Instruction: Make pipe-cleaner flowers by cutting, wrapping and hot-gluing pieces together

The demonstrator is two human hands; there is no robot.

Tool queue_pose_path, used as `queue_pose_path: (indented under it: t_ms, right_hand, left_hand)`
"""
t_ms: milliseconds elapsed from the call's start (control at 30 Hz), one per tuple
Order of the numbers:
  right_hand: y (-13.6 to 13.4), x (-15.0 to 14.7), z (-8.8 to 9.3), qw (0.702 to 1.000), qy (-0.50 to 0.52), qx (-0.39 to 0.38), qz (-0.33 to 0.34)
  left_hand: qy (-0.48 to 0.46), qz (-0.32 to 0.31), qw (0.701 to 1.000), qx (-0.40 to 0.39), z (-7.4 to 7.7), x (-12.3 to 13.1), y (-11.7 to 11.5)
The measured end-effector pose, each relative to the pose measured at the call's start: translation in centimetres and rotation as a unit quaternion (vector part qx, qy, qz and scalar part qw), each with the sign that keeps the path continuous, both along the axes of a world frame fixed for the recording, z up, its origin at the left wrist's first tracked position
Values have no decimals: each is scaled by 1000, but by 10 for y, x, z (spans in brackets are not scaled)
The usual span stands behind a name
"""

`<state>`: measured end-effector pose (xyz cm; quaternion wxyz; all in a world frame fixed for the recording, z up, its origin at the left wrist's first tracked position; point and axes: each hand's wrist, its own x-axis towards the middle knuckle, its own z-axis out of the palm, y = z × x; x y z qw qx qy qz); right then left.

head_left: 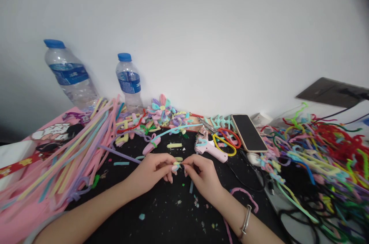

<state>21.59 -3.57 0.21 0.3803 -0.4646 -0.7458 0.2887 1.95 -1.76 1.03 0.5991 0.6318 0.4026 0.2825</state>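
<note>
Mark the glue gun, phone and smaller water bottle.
glue gun [211, 152], head view, on its pink body.
phone [249, 133], head view, middle of the dark screen.
smaller water bottle [129, 82], head view, on its blue label.

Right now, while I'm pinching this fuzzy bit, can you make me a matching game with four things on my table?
Things:
A phone
B glue gun
C bottle caps
D fuzzy bit

Matches:
1 blue
2 pinched between left hand and right hand
3 pink
4 dark screen up

Pairs: A-4, B-3, C-1, D-2
</note>
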Motion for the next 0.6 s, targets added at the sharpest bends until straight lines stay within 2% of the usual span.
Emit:
queue_pose_path:
  t_ms: [400,600]
  right_hand:
    - [-1,-1,1,1000,-14,-18,7]
    - [-2,-3,3,999,-13,-35,0]
  left_hand:
    - [1,7,1000,6,2,1,-1]
    - [15,6,999,35,1,0,-3]
